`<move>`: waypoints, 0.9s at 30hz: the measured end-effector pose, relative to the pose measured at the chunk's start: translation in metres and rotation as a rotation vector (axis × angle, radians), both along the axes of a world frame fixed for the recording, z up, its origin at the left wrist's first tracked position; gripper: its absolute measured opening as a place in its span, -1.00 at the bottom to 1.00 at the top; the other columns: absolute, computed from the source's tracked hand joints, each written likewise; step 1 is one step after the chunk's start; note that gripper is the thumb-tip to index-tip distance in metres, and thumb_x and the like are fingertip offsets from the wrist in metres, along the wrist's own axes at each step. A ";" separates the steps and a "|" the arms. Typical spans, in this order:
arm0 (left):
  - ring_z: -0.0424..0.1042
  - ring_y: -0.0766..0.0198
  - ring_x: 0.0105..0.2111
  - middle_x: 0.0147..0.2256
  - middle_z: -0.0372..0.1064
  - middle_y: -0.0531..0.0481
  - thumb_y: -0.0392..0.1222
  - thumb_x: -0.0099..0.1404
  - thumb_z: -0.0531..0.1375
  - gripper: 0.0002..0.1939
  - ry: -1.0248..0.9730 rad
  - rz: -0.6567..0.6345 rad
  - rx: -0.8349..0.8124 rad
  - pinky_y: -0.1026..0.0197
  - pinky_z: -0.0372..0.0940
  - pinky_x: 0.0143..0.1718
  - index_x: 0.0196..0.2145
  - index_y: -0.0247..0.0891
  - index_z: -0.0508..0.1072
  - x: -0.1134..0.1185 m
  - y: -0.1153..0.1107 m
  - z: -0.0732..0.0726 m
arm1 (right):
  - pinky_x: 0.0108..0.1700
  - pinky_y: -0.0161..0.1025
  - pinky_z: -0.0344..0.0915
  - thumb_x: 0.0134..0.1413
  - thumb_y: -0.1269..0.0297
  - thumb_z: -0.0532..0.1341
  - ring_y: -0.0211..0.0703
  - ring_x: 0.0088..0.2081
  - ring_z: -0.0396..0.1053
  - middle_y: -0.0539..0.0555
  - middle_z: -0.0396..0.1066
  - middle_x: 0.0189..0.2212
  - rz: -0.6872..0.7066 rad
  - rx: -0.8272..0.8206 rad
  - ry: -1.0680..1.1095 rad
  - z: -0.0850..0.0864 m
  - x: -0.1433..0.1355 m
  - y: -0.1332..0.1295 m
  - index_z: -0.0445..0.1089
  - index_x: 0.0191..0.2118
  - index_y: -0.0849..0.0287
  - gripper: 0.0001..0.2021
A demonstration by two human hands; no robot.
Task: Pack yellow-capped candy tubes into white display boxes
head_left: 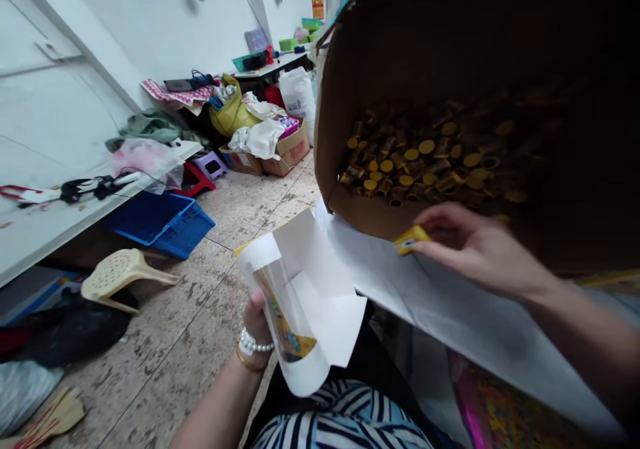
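Above my lap, my left hand (257,319) grips a white paperboard package (333,322) with a clear curved window and flaps folded out. Yellow printed matter shows behind the window. My right hand (480,252) pinches a small yellow piece (413,240) with a dark and white mark, between thumb and fingertips. That hand is just in front of a big cardboard box (333,122) lying open toward me. Many small yellow-capped cylinders (425,162) are heaped inside it. The two hands are apart, and the right palm is hidden.
A white sheet-like surface (380,255) runs below the box. At left stand a blue crate (160,222), a cream plastic stool (120,275) and a white table (60,229) with loose items. Cartons (290,149) and sacks are piled farther back on the speckled floor (190,342).
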State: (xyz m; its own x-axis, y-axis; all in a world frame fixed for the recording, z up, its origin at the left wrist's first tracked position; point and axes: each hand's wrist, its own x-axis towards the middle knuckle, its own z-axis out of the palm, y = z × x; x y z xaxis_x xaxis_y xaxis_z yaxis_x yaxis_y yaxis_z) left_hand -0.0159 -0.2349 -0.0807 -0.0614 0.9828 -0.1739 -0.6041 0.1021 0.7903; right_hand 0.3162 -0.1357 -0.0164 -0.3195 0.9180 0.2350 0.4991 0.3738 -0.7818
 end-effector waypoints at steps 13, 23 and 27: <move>0.56 -0.03 0.03 0.01 0.58 0.02 -0.01 0.37 0.24 -0.68 -0.375 -0.231 0.323 -0.05 0.40 0.17 0.05 0.01 0.59 0.039 0.011 0.004 | -0.15 -0.11 0.36 0.35 0.25 0.12 0.13 -0.05 0.46 0.30 0.50 -0.09 -0.271 0.306 -0.747 0.007 -0.016 0.049 0.48 -0.09 0.26 -0.76; 0.47 -0.24 0.11 -0.08 0.63 -0.07 0.24 0.09 0.41 -0.42 -0.130 -0.103 0.163 -0.20 0.34 0.22 -0.01 -0.13 0.61 0.069 0.026 0.005 | -0.13 0.06 0.37 0.32 -0.01 0.11 0.33 -0.03 0.49 0.43 0.48 0.00 -0.288 -0.048 -0.961 -0.003 0.015 0.081 0.29 0.22 0.27 -0.47; 0.46 -0.14 0.15 -0.14 0.64 0.03 0.19 0.11 0.42 -0.50 -0.153 0.047 0.157 -0.11 0.29 0.27 -0.05 -0.08 0.62 0.078 0.031 0.012 | -0.12 0.14 0.36 0.21 0.14 0.24 0.50 -0.01 0.47 0.59 0.49 -0.07 -0.335 -0.215 -0.988 0.007 0.036 0.088 0.34 0.14 0.49 -0.47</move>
State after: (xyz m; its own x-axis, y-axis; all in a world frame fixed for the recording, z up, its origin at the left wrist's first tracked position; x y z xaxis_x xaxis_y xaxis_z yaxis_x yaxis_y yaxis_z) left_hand 0.0616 -0.2036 -0.0691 -0.0928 0.9952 -0.0299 -0.7196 -0.0462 0.6929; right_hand 0.3526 -0.0477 -0.0094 -0.0033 0.9858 -0.1676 1.0000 0.0020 -0.0074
